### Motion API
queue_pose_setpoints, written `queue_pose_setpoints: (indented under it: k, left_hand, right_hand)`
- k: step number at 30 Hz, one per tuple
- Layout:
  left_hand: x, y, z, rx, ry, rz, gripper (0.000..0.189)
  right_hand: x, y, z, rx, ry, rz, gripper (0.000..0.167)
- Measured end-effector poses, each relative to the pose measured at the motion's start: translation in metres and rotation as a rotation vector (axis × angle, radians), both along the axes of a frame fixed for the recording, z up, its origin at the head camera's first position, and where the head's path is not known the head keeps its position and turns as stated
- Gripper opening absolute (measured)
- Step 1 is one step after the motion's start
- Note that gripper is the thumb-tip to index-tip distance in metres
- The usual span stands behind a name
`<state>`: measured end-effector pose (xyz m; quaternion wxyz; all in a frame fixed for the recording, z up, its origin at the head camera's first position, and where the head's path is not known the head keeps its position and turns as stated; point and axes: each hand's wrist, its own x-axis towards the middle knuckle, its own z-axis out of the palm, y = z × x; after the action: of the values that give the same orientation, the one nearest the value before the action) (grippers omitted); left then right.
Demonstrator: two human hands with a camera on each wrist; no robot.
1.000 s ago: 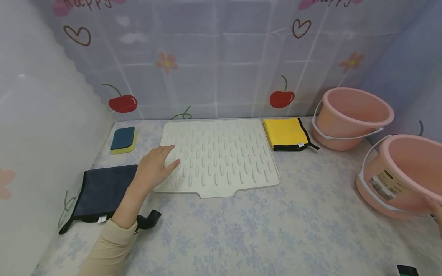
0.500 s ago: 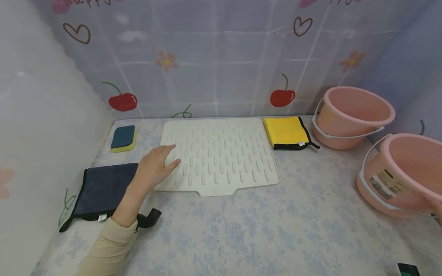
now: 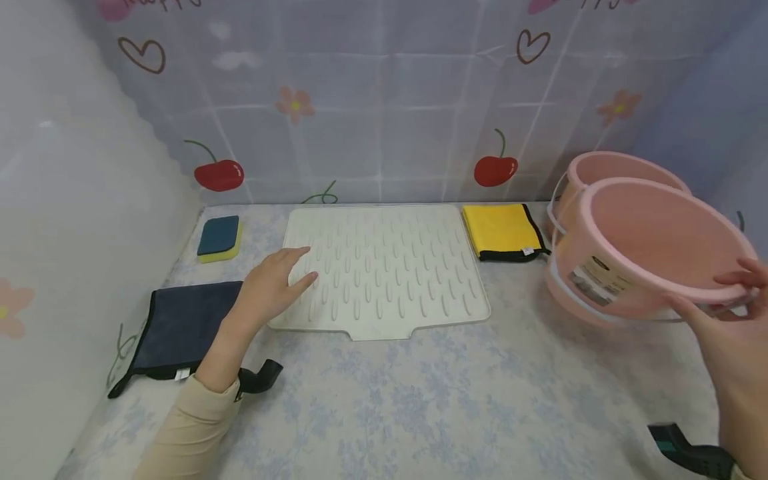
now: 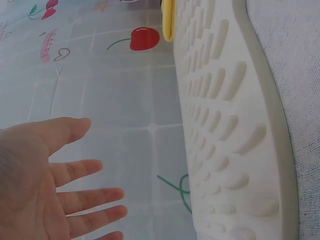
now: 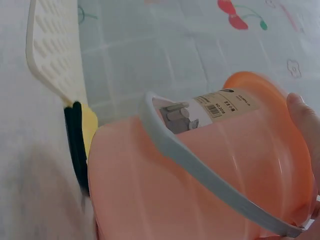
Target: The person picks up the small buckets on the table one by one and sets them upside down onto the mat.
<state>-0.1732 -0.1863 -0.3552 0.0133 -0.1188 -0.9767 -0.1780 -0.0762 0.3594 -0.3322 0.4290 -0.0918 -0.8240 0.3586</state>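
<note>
My right hand (image 3: 714, 347) grips the near rim of a pink plastic bucket (image 3: 645, 297), thumb on the outside and fingers over the edge. This bucket has a paper label and a pale grey handle hanging down its side, large in the right wrist view, where only part of the hand shows at the edge. Behind it stands a second pink bucket (image 3: 630, 163), partly covered. My left hand (image 3: 264, 290) hovers over the left part of a white ridged draining mat (image 3: 381, 327), its fingers spread and nothing held, as the left wrist view confirms.
Right of the mat lies a folded yellow cloth (image 3: 501, 230) with black edging, close to the buckets. A dark blue cloth (image 3: 186, 327) lies under the left forearm. A blue and yellow sponge (image 3: 218, 239) sits at the back left. Walls border the back and sides.
The right hand has come into view and carried the front bucket left and back, so that it overlaps the rear bucket. My left hand keeps its place.
</note>
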Motion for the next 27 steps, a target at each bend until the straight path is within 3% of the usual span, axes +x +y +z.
queue_pose_setpoints:
  k: [6,13,20,27]
  left_hand:
    - [0.0,0.006,0.005,0.061,0.029,-0.014,0.058]
    - [0.001,0.013,0.012,0.147,0.063,-0.01,0.055]
    - [0.0,0.015,0.013,0.279,0.14,-0.025,0.05]
    - [-0.002,0.016,0.011,0.38,0.218,-0.032,0.056]
  right_hand:
    - [-0.056,-0.049,0.009,-0.144,0.02,0.242,0.066]
    - [-0.113,-0.115,0.014,-0.437,0.109,0.606,0.058]
    - [-0.137,-0.179,0.021,-0.455,0.085,0.713,0.057]
    - [-0.142,-0.217,0.021,-0.53,0.092,0.793,0.063]
